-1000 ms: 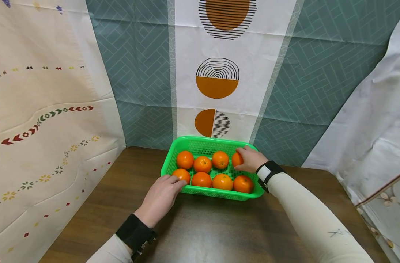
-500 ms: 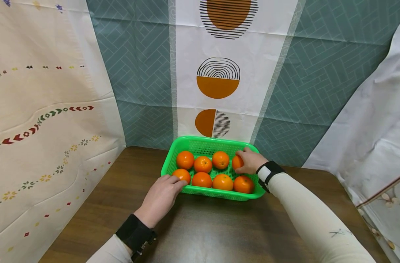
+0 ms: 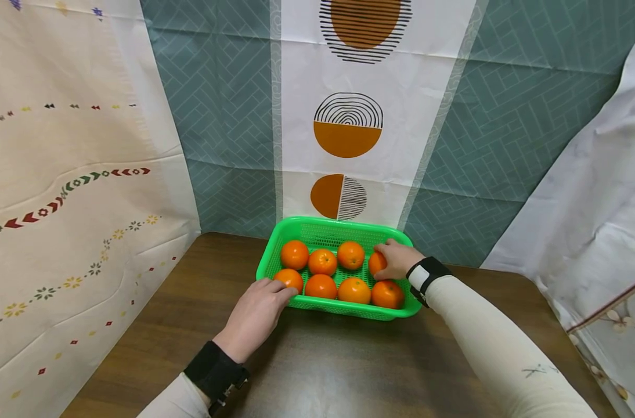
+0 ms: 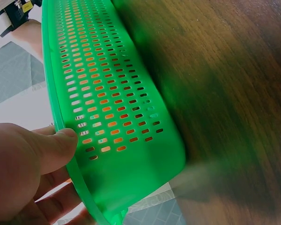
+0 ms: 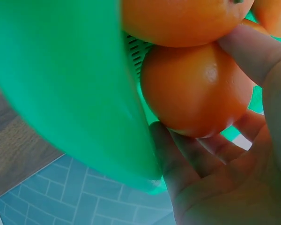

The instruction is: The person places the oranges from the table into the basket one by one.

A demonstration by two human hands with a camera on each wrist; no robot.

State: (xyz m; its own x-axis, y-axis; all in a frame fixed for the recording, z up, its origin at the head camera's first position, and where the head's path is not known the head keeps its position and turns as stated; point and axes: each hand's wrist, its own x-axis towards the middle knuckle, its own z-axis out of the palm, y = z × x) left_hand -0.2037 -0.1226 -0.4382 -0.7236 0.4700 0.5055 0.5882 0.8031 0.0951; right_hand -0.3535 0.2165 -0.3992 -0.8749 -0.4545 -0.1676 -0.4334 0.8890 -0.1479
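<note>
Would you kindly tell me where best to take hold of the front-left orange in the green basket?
Grip the front-left orange from above, fingers across its round sides: its top is exposed, while the green basket wall and neighbouring oranges crowd it low down.

Two bare hands, the left hand [image 3: 255, 316] and the right hand [image 3: 398, 260], are seen extending from cream long sleeves [image 3: 492, 348]. A black wrist strap [image 3: 213, 371] is worn on each arm; a small dark mark is borne by the right sleeve.
</note>
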